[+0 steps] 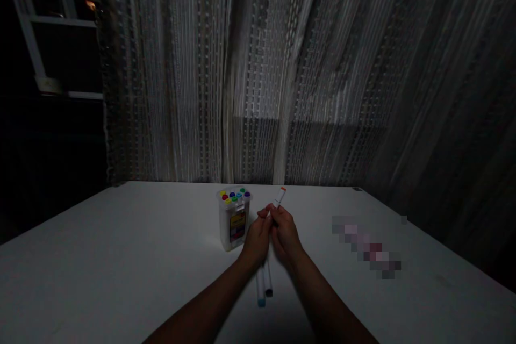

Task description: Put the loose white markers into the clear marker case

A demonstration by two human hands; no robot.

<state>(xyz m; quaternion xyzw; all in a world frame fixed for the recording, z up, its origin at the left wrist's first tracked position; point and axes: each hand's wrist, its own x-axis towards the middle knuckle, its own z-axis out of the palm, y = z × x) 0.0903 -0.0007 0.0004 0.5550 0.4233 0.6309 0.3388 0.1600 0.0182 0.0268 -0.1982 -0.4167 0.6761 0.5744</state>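
My left hand [257,236] and my right hand [285,228] meet over the middle of the table, fingers closed around a slim white marker [280,196] with an orange end. The marker tilts up and to the right; its lower part is hidden by my fingers. Below my hands lie a marker with a light blue end [260,290] and one with a black end [268,279], side by side, their far parts covered. Just left of my left hand stands a clear plastic tub [224,226] of markers, with several coloured ends showing at the top.
Everything rests on a white table [153,258]. To the right, a blurred-out pinkish patch [366,247] hides whatever lies there. Behind the table's far edge hangs a pale patterned curtain [258,75], with a window frame [64,21] at the left. The room is dim.
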